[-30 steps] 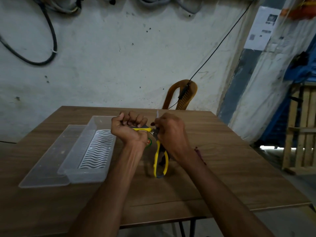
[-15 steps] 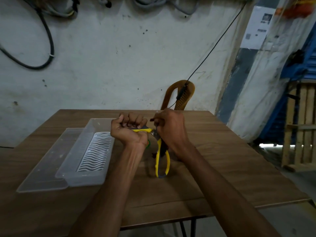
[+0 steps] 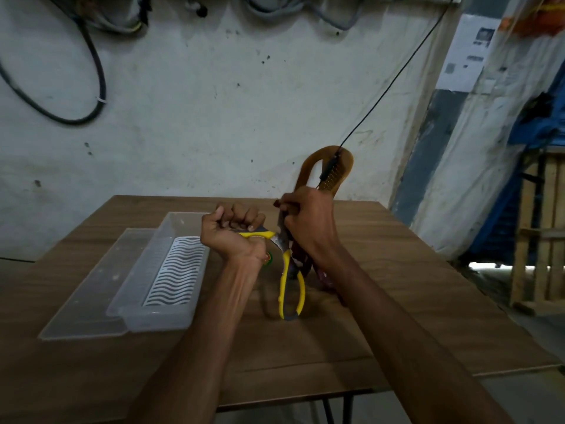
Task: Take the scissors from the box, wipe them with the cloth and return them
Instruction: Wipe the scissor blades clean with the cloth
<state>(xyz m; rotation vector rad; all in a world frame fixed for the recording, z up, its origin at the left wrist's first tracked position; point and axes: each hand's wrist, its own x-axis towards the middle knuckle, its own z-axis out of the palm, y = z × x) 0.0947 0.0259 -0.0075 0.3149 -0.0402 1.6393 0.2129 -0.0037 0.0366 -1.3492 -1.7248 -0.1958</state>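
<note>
Nearest the person, both forearms reach out over the wooden table [image 3: 397, 325]. Scissors [image 3: 289, 280] are held above the table, just right of the clear plastic box [image 3: 159, 313], w/ handles spread wide: one yellow-and-grey loop hangs down toward the tabletop, the other runs sideways into the left hand [image 3: 235, 237]. That hand is a closed fist round the handle, palm up. A small round red/green sticker shows at the wrist edge; its writing is too small to read. Right hand [image 3: 308, 224] is clenched round the blade w/ a dark red patterned cloth [image 3: 301, 261] wrapped in it, cloth tail trailing down to the table. Box sits atop its flat lid [image 3: 79, 301], white wavy-slot insert inside. Beyond the table, a brown plastic chair [image 3: 330, 166] against the wall; printed paper [image 3: 467, 50] far right of it, text unreadable.
</note>
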